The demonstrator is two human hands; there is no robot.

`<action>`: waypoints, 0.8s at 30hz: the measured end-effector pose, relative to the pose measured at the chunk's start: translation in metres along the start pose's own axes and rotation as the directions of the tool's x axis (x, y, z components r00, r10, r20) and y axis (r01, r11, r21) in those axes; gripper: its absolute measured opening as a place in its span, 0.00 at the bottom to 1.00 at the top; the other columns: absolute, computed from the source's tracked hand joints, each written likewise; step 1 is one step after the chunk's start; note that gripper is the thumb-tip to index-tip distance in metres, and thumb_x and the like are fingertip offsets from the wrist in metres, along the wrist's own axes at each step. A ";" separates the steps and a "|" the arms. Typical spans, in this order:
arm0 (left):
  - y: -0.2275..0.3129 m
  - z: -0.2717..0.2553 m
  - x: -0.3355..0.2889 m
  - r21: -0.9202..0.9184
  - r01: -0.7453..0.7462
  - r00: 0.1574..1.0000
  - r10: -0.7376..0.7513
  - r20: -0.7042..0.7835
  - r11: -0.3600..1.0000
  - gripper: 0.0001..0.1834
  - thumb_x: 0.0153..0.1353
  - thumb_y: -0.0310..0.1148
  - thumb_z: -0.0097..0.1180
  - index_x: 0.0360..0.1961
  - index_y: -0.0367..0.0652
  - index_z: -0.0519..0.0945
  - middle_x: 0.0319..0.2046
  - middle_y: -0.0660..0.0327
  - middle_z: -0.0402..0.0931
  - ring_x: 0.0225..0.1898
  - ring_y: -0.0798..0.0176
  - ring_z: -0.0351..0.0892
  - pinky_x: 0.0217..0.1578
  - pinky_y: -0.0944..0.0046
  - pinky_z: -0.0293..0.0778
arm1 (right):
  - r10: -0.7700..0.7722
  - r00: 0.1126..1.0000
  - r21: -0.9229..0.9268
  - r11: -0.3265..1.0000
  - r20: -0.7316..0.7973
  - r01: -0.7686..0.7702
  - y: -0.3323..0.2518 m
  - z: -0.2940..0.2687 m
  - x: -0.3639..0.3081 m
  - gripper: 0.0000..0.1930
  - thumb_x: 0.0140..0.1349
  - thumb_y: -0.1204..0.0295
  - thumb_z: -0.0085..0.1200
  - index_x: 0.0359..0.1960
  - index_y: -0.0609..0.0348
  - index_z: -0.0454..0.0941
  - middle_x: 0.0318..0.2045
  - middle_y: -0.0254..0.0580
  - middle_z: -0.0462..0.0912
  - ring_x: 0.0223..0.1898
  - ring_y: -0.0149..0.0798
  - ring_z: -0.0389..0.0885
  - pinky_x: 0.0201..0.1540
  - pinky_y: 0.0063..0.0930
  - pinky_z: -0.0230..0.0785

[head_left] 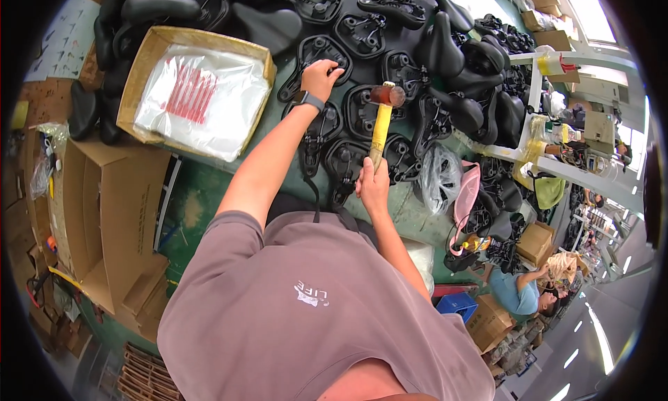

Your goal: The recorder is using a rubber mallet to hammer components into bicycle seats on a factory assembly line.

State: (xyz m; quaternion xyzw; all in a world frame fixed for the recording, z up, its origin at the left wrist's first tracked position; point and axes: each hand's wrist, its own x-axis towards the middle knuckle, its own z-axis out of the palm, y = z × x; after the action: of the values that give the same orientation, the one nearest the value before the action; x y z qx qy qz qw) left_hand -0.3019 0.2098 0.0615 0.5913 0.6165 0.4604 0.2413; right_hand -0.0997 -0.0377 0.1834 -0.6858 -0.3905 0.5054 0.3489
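A mallet (381,126) with a reddish-brown head and a yellow-wrapped handle is gripped in my right hand (374,183). Its head stands over the black bicycle saddles lying underside up on the table. Farther forward and to the left, my left hand (320,81) is over an upturned bicycle saddle (337,47), fingers curled and pinched together at its underside. What those fingers hold, if anything, is too small to make out. Another upturned saddle (362,115) lies between my two hands, partly behind the mallet.
An open cardboard box (263,60) with plastic bags sits left of my left arm. Saddles (445,46) are heaped at the far right. A clear plastic bag (440,178) and a pink item (466,195) lie at right. Another person (515,289) works beyond.
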 end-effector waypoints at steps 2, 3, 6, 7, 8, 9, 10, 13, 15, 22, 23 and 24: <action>-0.023 0.018 0.021 -0.007 -0.004 1.000 0.004 0.005 1.000 0.15 0.65 0.40 0.79 0.45 0.40 0.94 0.41 0.49 0.93 0.41 0.48 0.93 0.46 0.53 0.86 | -0.004 1.000 0.009 1.000 0.011 0.004 -0.006 0.004 0.012 0.15 0.88 0.58 0.55 0.50 0.59 0.72 0.24 0.32 0.76 0.16 0.27 0.75 0.17 0.28 0.68; -0.020 0.030 0.029 -0.033 -0.011 0.999 0.012 0.043 0.999 0.15 0.64 0.40 0.79 0.45 0.40 0.94 0.41 0.49 0.93 0.41 0.48 0.93 0.46 0.53 0.86 | 0.010 1.000 0.018 1.000 -0.012 -0.010 -0.005 0.002 0.018 0.15 0.88 0.59 0.55 0.52 0.59 0.73 0.24 0.32 0.77 0.16 0.27 0.75 0.17 0.28 0.68; -0.020 0.044 0.034 -0.052 0.035 0.985 -0.026 0.168 0.998 0.14 0.62 0.34 0.80 0.47 0.42 0.94 0.40 0.51 0.91 0.43 0.45 0.92 0.48 0.50 0.86 | -0.001 1.000 -0.050 0.999 -0.006 0.001 -0.007 0.003 0.043 0.15 0.88 0.58 0.54 0.53 0.59 0.72 0.24 0.32 0.76 0.16 0.27 0.75 0.17 0.29 0.67; -0.021 0.046 0.034 -0.066 0.019 0.988 -0.008 0.156 0.998 0.14 0.62 0.34 0.80 0.48 0.43 0.94 0.39 0.51 0.90 0.43 0.45 0.91 0.47 0.50 0.85 | 0.000 1.000 -0.080 0.997 0.002 0.000 -0.010 0.005 0.052 0.16 0.87 0.59 0.56 0.55 0.61 0.75 0.22 0.34 0.78 0.16 0.28 0.77 0.19 0.32 0.69; -0.022 0.047 0.035 -0.064 0.024 0.986 -0.013 0.166 0.998 0.14 0.62 0.34 0.80 0.48 0.43 0.94 0.39 0.51 0.90 0.43 0.45 0.91 0.47 0.50 0.85 | 0.002 1.000 -0.147 0.989 0.022 0.002 -0.013 0.005 0.062 0.17 0.87 0.59 0.56 0.56 0.63 0.74 0.23 0.42 0.81 0.18 0.41 0.82 0.24 0.41 0.73; -0.016 0.046 0.037 -0.008 -0.003 0.985 0.005 0.175 1.000 0.15 0.62 0.34 0.80 0.49 0.43 0.95 0.38 0.51 0.89 0.43 0.44 0.91 0.47 0.49 0.85 | 0.014 1.000 -0.143 0.990 0.013 -0.012 -0.012 0.006 0.074 0.17 0.87 0.59 0.56 0.56 0.63 0.74 0.23 0.42 0.81 0.18 0.41 0.82 0.24 0.41 0.73; -0.015 0.045 0.039 0.052 -0.029 0.984 0.020 0.177 0.998 0.15 0.62 0.35 0.80 0.49 0.44 0.95 0.38 0.51 0.88 0.43 0.43 0.90 0.46 0.48 0.84 | -0.059 0.998 -0.210 0.976 0.018 0.061 -0.012 0.010 0.086 0.17 0.87 0.59 0.57 0.56 0.64 0.74 0.24 0.46 0.82 0.21 0.50 0.83 0.27 0.46 0.75; -0.019 0.039 0.041 0.105 -0.002 0.983 -0.017 0.184 0.994 0.20 0.63 0.35 0.80 0.55 0.45 0.94 0.37 0.50 0.87 0.44 0.41 0.89 0.46 0.46 0.84 | -0.111 0.993 -0.259 0.959 0.039 0.117 -0.031 0.022 0.110 0.18 0.85 0.61 0.58 0.59 0.66 0.74 0.29 0.58 0.85 0.32 0.69 0.86 0.38 0.56 0.77; -0.018 0.034 0.037 0.151 -0.049 0.976 0.015 0.216 0.987 0.22 0.63 0.35 0.80 0.58 0.46 0.93 0.37 0.49 0.87 0.43 0.40 0.89 0.46 0.46 0.84 | -0.416 0.909 -0.313 0.863 0.004 0.396 -0.043 0.028 0.120 0.15 0.87 0.63 0.57 0.59 0.63 0.74 0.23 0.38 0.80 0.18 0.33 0.79 0.23 0.33 0.71; -0.003 0.009 0.038 -0.079 0.227 0.966 -0.214 0.147 0.971 0.18 0.70 0.39 0.76 0.54 0.39 0.92 0.34 0.51 0.90 0.37 0.51 0.91 0.41 0.52 0.84 | -0.490 0.871 -0.391 0.797 0.027 0.461 -0.043 0.037 0.137 0.18 0.84 0.65 0.61 0.61 0.64 0.71 0.35 0.58 0.86 0.32 0.63 0.86 0.34 0.54 0.77; 0.001 0.003 0.030 -0.266 0.360 0.932 -0.353 0.076 0.894 0.16 0.73 0.40 0.74 0.49 0.37 0.94 0.31 0.52 0.91 0.35 0.57 0.92 0.39 0.54 0.83 | -0.419 0.908 -0.495 0.783 0.028 0.377 -0.024 0.037 0.141 0.20 0.83 0.63 0.62 0.60 0.65 0.70 0.41 0.70 0.88 0.42 0.79 0.87 0.42 0.66 0.79; -0.005 -0.004 0.027 -0.291 0.465 0.877 -0.480 0.022 0.836 0.19 0.77 0.45 0.70 0.40 0.37 0.95 0.26 0.58 0.88 0.32 0.66 0.88 0.35 0.58 0.80 | -0.065 0.991 -0.715 0.687 0.117 0.130 -0.021 0.039 0.153 0.19 0.83 0.59 0.60 0.56 0.63 0.70 0.39 0.76 0.88 0.44 0.84 0.85 0.43 0.73 0.77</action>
State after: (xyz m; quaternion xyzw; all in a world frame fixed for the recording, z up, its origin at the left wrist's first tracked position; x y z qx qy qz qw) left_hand -0.3122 0.2349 0.0657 0.3672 0.6758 0.4862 0.4148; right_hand -0.1128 0.1113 0.1281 -0.7245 -0.6073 0.3202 0.0618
